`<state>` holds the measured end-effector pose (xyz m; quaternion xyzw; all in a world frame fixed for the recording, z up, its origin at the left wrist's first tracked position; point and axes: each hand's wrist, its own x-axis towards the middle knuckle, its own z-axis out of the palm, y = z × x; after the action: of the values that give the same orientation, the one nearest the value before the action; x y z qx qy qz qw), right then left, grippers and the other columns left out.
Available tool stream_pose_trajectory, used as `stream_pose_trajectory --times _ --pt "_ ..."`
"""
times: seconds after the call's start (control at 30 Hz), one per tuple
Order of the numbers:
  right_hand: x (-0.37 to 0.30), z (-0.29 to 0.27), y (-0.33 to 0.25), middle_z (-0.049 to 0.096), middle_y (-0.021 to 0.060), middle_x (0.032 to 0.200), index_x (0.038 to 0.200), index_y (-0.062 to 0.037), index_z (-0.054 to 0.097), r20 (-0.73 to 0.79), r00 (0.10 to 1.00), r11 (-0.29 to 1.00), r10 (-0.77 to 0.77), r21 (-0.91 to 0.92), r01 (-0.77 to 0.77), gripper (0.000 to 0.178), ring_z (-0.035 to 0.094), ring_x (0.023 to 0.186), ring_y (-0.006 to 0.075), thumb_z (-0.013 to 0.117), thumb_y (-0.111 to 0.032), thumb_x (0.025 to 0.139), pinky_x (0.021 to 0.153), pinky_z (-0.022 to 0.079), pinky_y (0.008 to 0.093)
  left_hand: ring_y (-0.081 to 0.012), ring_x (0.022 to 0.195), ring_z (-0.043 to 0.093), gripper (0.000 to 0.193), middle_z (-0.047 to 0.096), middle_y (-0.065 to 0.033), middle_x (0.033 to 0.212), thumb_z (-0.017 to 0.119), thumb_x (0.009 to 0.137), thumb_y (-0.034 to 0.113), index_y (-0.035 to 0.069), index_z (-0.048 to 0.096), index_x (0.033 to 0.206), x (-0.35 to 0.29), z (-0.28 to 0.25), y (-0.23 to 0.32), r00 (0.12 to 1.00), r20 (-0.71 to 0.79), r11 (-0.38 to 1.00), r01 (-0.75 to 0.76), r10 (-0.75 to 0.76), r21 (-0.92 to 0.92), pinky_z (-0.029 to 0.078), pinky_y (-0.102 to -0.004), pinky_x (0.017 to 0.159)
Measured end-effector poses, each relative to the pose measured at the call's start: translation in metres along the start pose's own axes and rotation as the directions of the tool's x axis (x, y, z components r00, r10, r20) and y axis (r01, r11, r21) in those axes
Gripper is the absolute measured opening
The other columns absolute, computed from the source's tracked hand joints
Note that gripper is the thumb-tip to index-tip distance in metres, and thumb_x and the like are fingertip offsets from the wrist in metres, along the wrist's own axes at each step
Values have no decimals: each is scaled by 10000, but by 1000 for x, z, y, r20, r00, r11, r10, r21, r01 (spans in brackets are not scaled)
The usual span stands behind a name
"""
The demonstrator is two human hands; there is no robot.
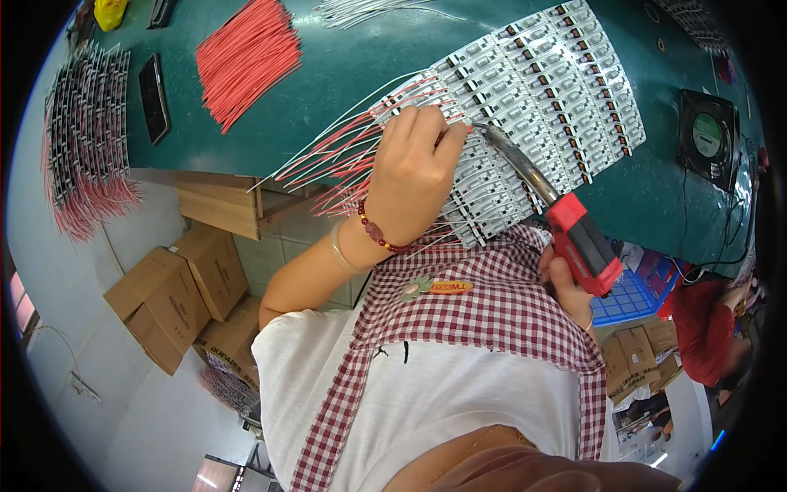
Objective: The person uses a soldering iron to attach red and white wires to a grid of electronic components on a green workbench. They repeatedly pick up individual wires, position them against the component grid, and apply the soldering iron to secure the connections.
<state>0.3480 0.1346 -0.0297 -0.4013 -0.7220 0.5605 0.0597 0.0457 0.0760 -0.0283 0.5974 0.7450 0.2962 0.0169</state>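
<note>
My left hand (414, 168) is closed in a pinch over the panel of small circuit boards (537, 90), and a bit of red wire shows at its fingertips. Red and white wires (328, 156) fan out leftward from the panel's left side, partly under that hand. In my right hand (566, 287) is a soldering iron (582, 242) with a red and black handle. Its tip reaches the panel just right of my left fingertips. The fingers of my right hand are partly hidden behind the handle.
On the green table (344, 70) lie a bundle of red wires (248, 61), white wires (369, 10) and a phone (153, 98). Wired boards (88, 123) hang over the left edge. A black fan (708, 138) stands right. Cardboard boxes (160, 303) are below; another person's red sleeve (701, 328) shows.
</note>
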Motion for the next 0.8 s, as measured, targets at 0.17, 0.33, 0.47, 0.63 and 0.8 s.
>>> stream_pose_trajectory --times 0.17,0.33,0.47,0.63,0.8 --pt "4 -1 -30 687 72 804 940 -42 698 -80 990 959 114 267 -89 120 662 698 208 686 -117 847 636 513 321 -225 721 510 187 489 -67 766 683 698 -15 18 674 882 -1 2 0 1000 13 999 -10 9 33 434 -337 639" --pt "8 -1 -25 666 63 776 919 -20 680 -79 997 992 -2 124 12 132 629 671 171 670 -143 870 637 494 305 -231 727 522 190 505 -67 770 677 692 -9 20 665 879 0 0 1 1000 20 1000 -10 9 29 434 -340 644" --pt "6 -3 -30 654 52 793 930 -12 657 -39 997 949 68 312 -52 153 607 689 148 660 -160 891 641 485 305 -229 719 522 225 515 -64 774 673 669 -8 22 670 892 -2 -1 -3 999 -18 999 -33 34 31 428 -336 639" --pt "-4 -9 -26 651 42 843 966 -12 649 -3 993 860 120 501 -102 170 605 753 146 648 -172 912 673 488 307 -223 735 507 247 511 -61 795 653 694 16 23 679 939 -5 -6 6 997 -14 997 -73 73 -5 415 -334 649" --pt "-13 -6 -11 659 40 840 985 -9 660 -42 992 934 121 344 -99 176 617 752 142 660 -165 903 682 499 306 -209 726 504 256 507 -56 784 654 684 1 29 693 936 -10 3 11 999 23 999 -40 41 -24 421 -318 637"
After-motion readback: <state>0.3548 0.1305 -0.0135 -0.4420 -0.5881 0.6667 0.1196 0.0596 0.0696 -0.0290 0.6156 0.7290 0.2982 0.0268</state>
